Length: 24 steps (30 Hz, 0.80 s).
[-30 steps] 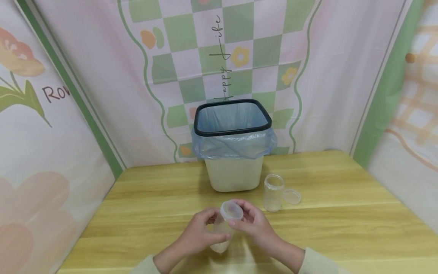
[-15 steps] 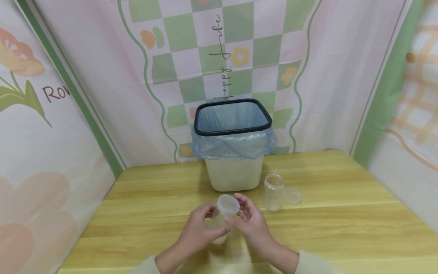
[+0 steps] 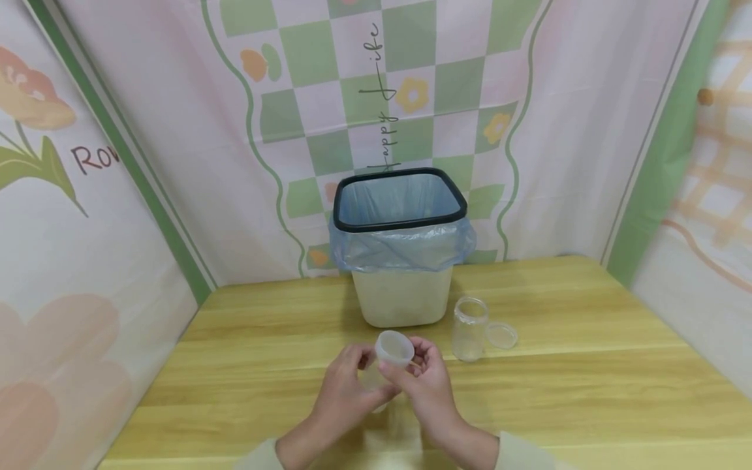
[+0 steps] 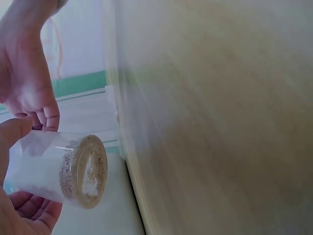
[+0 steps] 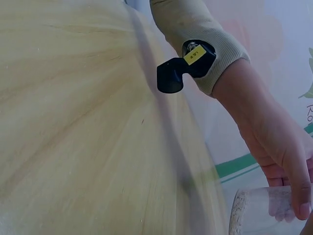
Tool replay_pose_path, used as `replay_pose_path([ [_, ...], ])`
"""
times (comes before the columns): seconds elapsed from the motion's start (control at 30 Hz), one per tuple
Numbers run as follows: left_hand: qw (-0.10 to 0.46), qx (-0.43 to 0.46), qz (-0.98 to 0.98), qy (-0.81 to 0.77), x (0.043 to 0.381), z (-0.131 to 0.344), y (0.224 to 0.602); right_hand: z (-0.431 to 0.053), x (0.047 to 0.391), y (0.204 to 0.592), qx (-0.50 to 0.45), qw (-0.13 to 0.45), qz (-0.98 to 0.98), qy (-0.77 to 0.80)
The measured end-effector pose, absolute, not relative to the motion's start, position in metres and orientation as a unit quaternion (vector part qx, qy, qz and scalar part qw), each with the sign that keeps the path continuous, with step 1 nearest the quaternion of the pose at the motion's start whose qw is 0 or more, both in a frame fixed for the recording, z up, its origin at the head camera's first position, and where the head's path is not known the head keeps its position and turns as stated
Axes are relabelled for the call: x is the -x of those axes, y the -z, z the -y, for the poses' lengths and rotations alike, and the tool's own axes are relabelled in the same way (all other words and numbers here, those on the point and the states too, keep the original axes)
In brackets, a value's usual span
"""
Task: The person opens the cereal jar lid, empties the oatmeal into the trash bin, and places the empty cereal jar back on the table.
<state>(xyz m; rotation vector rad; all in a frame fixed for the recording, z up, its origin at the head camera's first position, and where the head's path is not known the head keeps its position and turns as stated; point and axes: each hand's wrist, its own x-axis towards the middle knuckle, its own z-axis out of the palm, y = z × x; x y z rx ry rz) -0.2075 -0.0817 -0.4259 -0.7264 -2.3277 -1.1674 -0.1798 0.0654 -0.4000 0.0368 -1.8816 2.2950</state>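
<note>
So from the head cam, the clear jar (image 3: 371, 382) is right between the two hands, tipped a bit and held over the near part of the table (image 3: 247, 365). Left hand (image 3: 343, 385) has its thumb and fingers wrapped round the body, right hand (image 3: 431, 388) is pinching the pale lid (image 3: 394, 348) at the top end. Can't tell if that lid is on tight or loose. Over to the right there's an open jar (image 3: 469, 339) standing upright, with a loose lid (image 3: 502, 335) lying flat just beside it. Behind the hands is a cream bin (image 3: 402, 297) with a black rim and a blue bag (image 3: 399, 251) folded over it. Table's yellowish wood grain, and printed fabric (image 3: 564, 130) hangs all round: green checks and a sideways "Happy Life" at the back, flowers on the left, orange plaid on the right.

Left wrist cam: the jar's base faces the lens, with brownish grains (image 4: 66, 176) at that end. Thumb on one side, fingers on the other, right hand up at the far end.

Right wrist cam: jar's cut off in the bottom right corner, left hand on it, black gadget (image 5: 186, 68) with a yellow label at the sleeve (image 5: 195, 29).
</note>
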Motion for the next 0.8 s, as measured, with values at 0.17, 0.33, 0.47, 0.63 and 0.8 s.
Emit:
replay_pose_path([
  [0.17, 0.228, 0.267, 0.842, 0.410, 0.208, 0.080, 0.427, -0.064, 0.181, 0.401, -0.002, 0.083, 0.624, -0.777],
  [0.33, 0.234, 0.274, 0.839, 0.408, 0.208, 0.081, 0.429, -0.066, 0.181, 0.403, 0.000, 0.076, 0.639, -0.766],
  [0.47, 0.212, 0.278, 0.837, 0.420, 0.209, 0.083, 0.428, -0.070, 0.182, 0.403, -0.016, 0.069, 0.648, -0.758],
  [0.63, 0.148, 0.292, 0.824, 0.463, 0.213, 0.088, 0.425, -0.082, 0.184, 0.403, -0.056, 0.032, 0.645, -0.761],
  [0.8, 0.075, 0.314, 0.800, 0.506, 0.218, 0.096, 0.421, -0.096, 0.189, 0.404, -0.115, -0.002, 0.648, -0.753],
])
